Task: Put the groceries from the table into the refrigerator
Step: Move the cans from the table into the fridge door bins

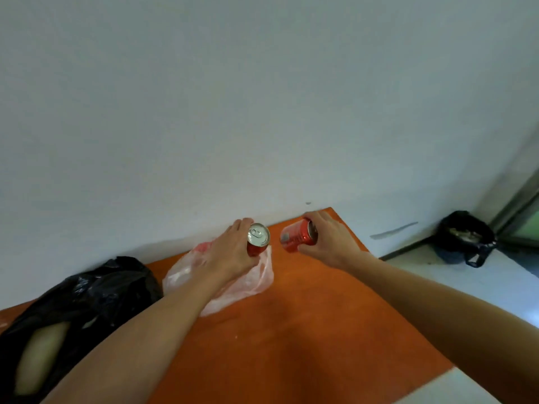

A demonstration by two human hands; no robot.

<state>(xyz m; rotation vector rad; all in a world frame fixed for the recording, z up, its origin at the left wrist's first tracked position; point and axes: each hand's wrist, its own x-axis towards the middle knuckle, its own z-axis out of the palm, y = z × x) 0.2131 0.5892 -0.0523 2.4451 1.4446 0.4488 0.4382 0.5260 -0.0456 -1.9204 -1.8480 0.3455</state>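
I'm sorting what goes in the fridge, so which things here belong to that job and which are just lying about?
Job: upright red metal drink can in left hand; tilted red metal drink can in right hand; black plastic bag on orange table.
Lying about: thin pink plastic bag; dark bag on floor.

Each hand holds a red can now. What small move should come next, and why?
Probably carry both away from the table and turn to find the refrigerator, which is out of view: the left hand grips the upright can, and the right hand grips the tilted can.
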